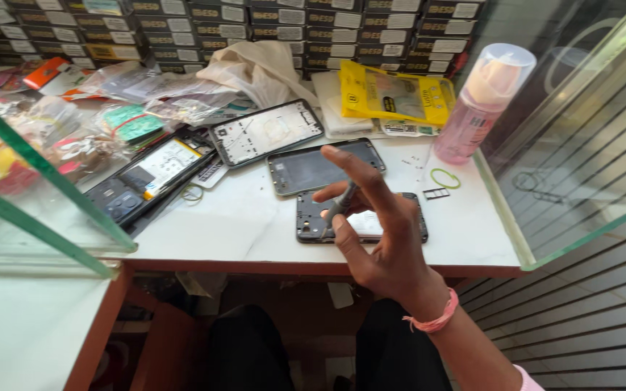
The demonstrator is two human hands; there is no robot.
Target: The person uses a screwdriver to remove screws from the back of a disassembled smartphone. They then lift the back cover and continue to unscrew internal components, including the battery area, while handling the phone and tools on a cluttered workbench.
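My right hand is raised over the front of the white worktop, holding a thin dark screwdriver between thumb and fingers, tip pointing down. Just beneath it lies an opened phone body, its insides facing up. A second dark phone panel lies just behind that, and a light-coloured phone frame sits further back. A pink band is on my right wrist. My left hand is out of sight.
An opened phone with its battery showing lies left. A pink spray bottle, a yellow packet, a white cloth, a green rubber band and plastic bags of parts are around. Stacked boxes line the back. Glass panels stand left and right.
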